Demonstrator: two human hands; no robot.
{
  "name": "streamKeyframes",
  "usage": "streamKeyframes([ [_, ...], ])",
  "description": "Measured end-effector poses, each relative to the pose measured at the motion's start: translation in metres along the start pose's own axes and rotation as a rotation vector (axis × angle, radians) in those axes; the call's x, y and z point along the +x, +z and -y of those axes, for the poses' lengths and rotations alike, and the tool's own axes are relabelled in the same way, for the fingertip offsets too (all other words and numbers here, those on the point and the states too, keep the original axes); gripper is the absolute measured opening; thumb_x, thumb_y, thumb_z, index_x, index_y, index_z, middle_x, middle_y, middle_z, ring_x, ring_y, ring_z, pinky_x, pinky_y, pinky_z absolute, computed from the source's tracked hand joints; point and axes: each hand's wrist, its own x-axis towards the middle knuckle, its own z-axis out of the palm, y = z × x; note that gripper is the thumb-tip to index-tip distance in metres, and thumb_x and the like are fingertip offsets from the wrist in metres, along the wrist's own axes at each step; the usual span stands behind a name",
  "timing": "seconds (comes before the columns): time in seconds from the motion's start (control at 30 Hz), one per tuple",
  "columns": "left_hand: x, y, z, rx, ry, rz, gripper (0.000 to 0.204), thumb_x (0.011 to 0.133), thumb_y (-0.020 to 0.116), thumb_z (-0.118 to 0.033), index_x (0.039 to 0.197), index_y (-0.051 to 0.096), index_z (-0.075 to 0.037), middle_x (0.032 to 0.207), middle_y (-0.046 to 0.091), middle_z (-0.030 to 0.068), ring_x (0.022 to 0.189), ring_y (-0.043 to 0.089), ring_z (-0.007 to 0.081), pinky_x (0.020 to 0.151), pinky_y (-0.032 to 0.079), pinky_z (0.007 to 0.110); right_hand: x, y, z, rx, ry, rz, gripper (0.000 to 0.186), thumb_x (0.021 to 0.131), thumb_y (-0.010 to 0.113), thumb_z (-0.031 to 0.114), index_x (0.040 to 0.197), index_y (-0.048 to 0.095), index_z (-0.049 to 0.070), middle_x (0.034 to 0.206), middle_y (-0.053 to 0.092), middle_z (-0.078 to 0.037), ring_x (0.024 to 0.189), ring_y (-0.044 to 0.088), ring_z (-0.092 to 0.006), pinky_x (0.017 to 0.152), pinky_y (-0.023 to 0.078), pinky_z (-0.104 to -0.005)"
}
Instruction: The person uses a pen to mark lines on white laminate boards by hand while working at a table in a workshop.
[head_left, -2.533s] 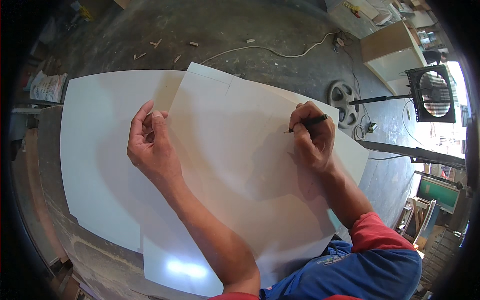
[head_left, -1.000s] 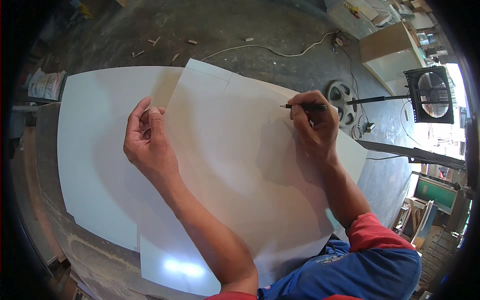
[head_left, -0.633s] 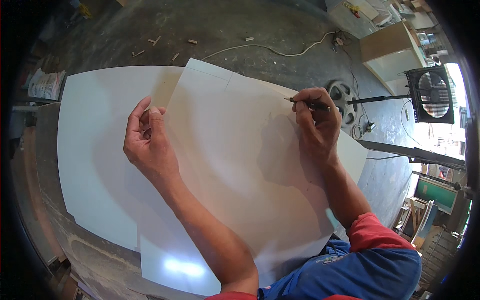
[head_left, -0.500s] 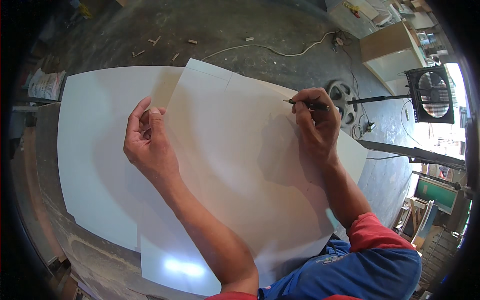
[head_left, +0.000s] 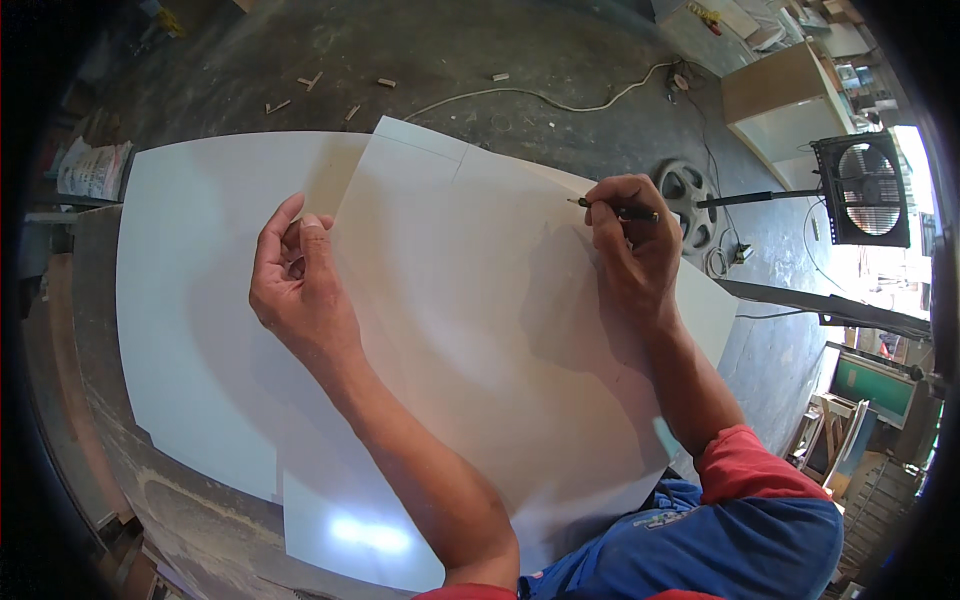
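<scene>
Your table [head_left: 102,330] carries a broad lower white sheet [head_left: 175,220], and the upper white sheet [head_left: 470,400] lies askew across it, reaching back towards your body. Over the last couple of seconds your right hand [head_left: 635,250] has gone farther up the upper sheet, then almost stopped, so the pencil point now seems set on a spot near the far edge. That hand is closed, pinching the dark pencil [head_left: 640,213] between thumb and fingers; you can't tell whether its tip touches the surface. Your left hand [head_left: 305,265] has barely shifted: half open, fingers loosely curled, nothing visible in it, over the upper sheet's left edge. Thin drawn lines [head_left: 420,147] cross the far corner.
</scene>
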Motion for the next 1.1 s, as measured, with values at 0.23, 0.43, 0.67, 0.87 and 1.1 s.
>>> streamKeyframes([
  [0.23, 0.001, 0.0, 0.001, 0.005, -0.002, 0.002, 0.022, 0.095, 0.064, -0.012, 0.114, 0.073, -0.004, 0.084, 0.071, 0.0046, 0.081, 0.066, 0.0106, 0.079, 0.055, 0.027, 0.0, 0.001, 0.003, 0.125, 0.095, -0.077, 0.011, 0.097, 0.056, 0.004, 0.108, 0.059, 0.004, 0.092, 0.059, -0.001, 0.075, 0.047, -0.0034, 0.065, 0.038, -0.0207],
  [0.43, 0.0, 0.0, 0.002, -0.002, -0.008, -0.003, 0.022, 0.095, 0.064, -0.011, 0.114, 0.073, -0.004, 0.084, 0.071, 0.0042, 0.081, 0.066, 0.0107, 0.079, 0.055, 0.027, 0.0, 0.001, 0.002, 0.172, 0.141, -0.097, 0.012, 0.098, 0.057, 0.006, 0.11, 0.058, 0.005, 0.094, 0.057, 0.0, 0.078, 0.047, -0.0037, 0.069, 0.038, -0.0206],
  [0.67, 0.0, 0.0, 0.002, 0.006, -0.008, -0.005, 0.022, 0.095, 0.064, -0.011, 0.114, 0.073, -0.004, 0.085, 0.071, 0.0042, 0.081, 0.066, 0.0102, 0.078, 0.054, 0.026, 0.001, -0.001, -0.003, 0.129, 0.13, -0.069, 0.011, 0.098, 0.058, 0.006, 0.108, 0.059, 0.005, 0.091, 0.057, 0.001, 0.078, 0.048, -0.0041, 0.07, 0.039, -0.0211],
  [0.87, 0.0, -0.001, -0.001, 0.009, -0.036, 0.017, 0.023, 0.096, 0.064, -0.011, 0.116, 0.072, -0.002, 0.087, 0.071, 0.0046, 0.085, 0.065, 0.0093, 0.092, 0.056, 0.03, 0.001, 0.0, -0.002, 0.117, 0.122, -0.071, 0.01, 0.098, 0.059, 0.006, 0.108, 0.059, 0.005, 0.091, 0.057, 0.001, 0.079, 0.049, -0.0048, 0.07, 0.04, -0.0215],
  [1.1, 0.0, -0.001, -0.001, 0.023, -0.034, 0.018, 0.024, 0.096, 0.064, -0.012, 0.116, 0.072, -0.002, 0.087, 0.071, 0.0045, 0.085, 0.064, 0.0092, 0.092, 0.056, 0.029, 0.001, 0.002, -0.008, 0.139, 0.023, -0.137, 0.009, 0.097, 0.058, 0.004, 0.106, 0.06, 0.004, 0.094, 0.063, -0.003, 0.075, 0.051, -0.0034, 0.065, 0.042, -0.0217],
])
